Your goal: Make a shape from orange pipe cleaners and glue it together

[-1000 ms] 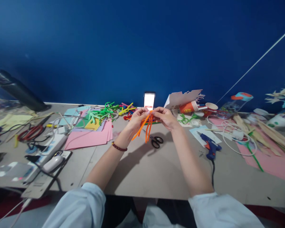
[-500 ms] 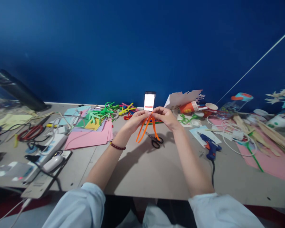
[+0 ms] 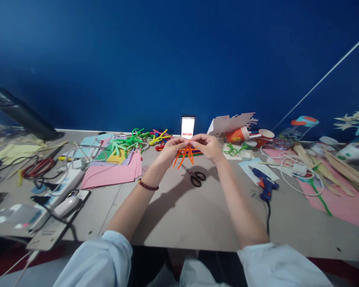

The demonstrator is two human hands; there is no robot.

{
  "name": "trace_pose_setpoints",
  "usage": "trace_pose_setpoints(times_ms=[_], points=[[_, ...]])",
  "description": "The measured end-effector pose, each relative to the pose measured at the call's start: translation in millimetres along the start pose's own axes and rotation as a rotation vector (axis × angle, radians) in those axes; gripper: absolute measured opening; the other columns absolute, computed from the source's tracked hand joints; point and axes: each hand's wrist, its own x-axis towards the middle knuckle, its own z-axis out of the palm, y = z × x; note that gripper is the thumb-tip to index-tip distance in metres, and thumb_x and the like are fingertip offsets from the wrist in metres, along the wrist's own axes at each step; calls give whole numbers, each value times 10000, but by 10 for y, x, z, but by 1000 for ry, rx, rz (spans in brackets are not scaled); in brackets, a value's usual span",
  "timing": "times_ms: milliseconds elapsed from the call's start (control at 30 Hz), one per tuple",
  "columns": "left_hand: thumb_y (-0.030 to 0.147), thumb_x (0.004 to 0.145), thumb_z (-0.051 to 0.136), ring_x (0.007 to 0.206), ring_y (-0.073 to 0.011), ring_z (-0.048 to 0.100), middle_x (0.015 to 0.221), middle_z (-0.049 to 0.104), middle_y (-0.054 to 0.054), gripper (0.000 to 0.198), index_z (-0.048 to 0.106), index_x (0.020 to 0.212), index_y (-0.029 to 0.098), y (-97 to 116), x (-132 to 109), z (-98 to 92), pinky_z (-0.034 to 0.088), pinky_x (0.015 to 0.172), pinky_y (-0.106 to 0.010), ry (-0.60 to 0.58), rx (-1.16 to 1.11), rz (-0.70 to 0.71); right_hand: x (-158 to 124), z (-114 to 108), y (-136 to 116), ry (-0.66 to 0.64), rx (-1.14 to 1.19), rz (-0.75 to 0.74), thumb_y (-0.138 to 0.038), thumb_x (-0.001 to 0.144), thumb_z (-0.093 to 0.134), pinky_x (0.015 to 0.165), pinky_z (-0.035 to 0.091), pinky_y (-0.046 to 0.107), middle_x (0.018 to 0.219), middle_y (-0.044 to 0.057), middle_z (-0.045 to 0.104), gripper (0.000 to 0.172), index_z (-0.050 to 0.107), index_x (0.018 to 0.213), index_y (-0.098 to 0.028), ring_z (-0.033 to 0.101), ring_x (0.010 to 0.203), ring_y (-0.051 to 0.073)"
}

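Orange pipe cleaners (image 3: pixel 190 154) hang in several strands from my fingertips above the table. My left hand (image 3: pixel 172 150) pinches them from the left, and my right hand (image 3: pixel 208 146) pinches from the right, the fingertips of both meeting at the top of the bundle. The exact grip point is hidden by the fingers. Below the strands, a pair of dark-handled scissors (image 3: pixel 196 177) lies on the table with its blades pointing up and left. Behind my hands stands an upright phone (image 3: pixel 187 127) with a bright white screen. More coloured pipe cleaners (image 3: pixel 199 153) lie partly hidden behind my hands.
At left are green pipe cleaners (image 3: pixel 128 144), pink paper (image 3: pixel 109 175), a power strip (image 3: pixel 60 195) and tangled cables. To the right lie a blue glue gun (image 3: pixel 265 183), orange paper cups (image 3: pixel 237 134) and a coiled white cable (image 3: pixel 287 175). A blue wall (image 3: pixel 167 59) rises behind the table.
The orange strands have swung farther from me, up off the scissors, and look shorter below my fingers. Both hands stay together in nearly the same place.
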Motion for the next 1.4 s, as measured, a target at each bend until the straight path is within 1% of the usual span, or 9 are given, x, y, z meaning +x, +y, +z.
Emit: trace_pose_setpoints(times_ms=[200, 367, 567, 767, 900, 1000, 1100, 1267, 1400], points=[[276, 712, 720, 632, -78, 542, 697, 617, -2, 157, 622, 704, 153, -33, 24, -6, 401, 599, -210, 17, 5, 4, -9, 7, 23, 13, -97, -48, -338, 733, 675, 691, 531, 330, 787, 30, 704, 138, 685, 765, -204, 649, 729, 172], [264, 694, 727, 629, -83, 561, 680, 614, 3, 155, 622, 711, 151, -23, 21, 3, 430, 630, -218, 11, -35, -4, -20, 20, -24, 22, -230, -105, -306, 775, 615, 656, 519, 301, 808, 32, 699, 120, 671, 793, -200, 642, 720, 164], [248, 675, 743, 641, -67, 561, 705, 611, 14, 165, 638, 761, 153, -34, 24, 18, 425, 607, -190, 14, -53, 9, -16, 56, -18, 65, -355, -219, -273, 821, 531, 721, 515, 300, 838, 19, 689, 119, 623, 863, -209, 637, 774, 162], [226, 641, 774, 576, -40, 528, 676, 608, 27, 208, 640, 780, 147, -55, 46, 12, 406, 559, -173, 57, -107, 25, -17, 83, -1, 119, -379, -275, -245, 810, 552, 753, 522, 311, 858, 26, 709, 124, 649, 879, -209, 654, 778, 168], [246, 634, 782, 565, -43, 533, 649, 601, 31, 231, 631, 776, 145, -62, 47, 14, 406, 554, -175, 64, -106, 22, -15, 77, 5, 127, -382, -285, -237, 812, 559, 780, 528, 324, 915, 43, 725, 169, 693, 913, -216, 666, 835, 181], [266, 636, 783, 531, -41, 515, 599, 571, 45, 245, 588, 729, 149, -76, 43, 23, 407, 549, -180, 89, -101, 3, -7, 72, 33, 123, -356, -289, -239, 814, 564, 798, 527, 336, 941, 50, 722, 184, 712, 922, -225, 664, 876, 190], [264, 619, 793, 517, -40, 501, 567, 543, 60, 292, 531, 698, 161, -94, 43, 33, 408, 551, -178, 107, -122, -11, 2, 68, 63, 139, -304, -301, -253, 818, 575, 825, 518, 351, 919, 58, 721, 166, 728, 878, -230, 660, 895, 197], [291, 617, 791, 510, -36, 492, 572, 540, 63, 301, 539, 719, 163, -99, 43, 45, 394, 532, -174, 90, -84, 13, 3, 57, 68, 152, -276, -254, -297, 804, 608, 835, 516, 366, 906, 39, 723, 135, 733, 838, -260, 656, 891, 203], [280, 595, 801, 532, -46, 519, 589, 577, 60, 325, 541, 753, 167, -89, 33, 58, 411, 563, -185, 90, -49, 51, -3, 51, 47, 140, -291, -250, -305, 806, 604, 839, 512, 375, 907, 42, 725, 140, 734, 829, -258, 656, 891, 211]])
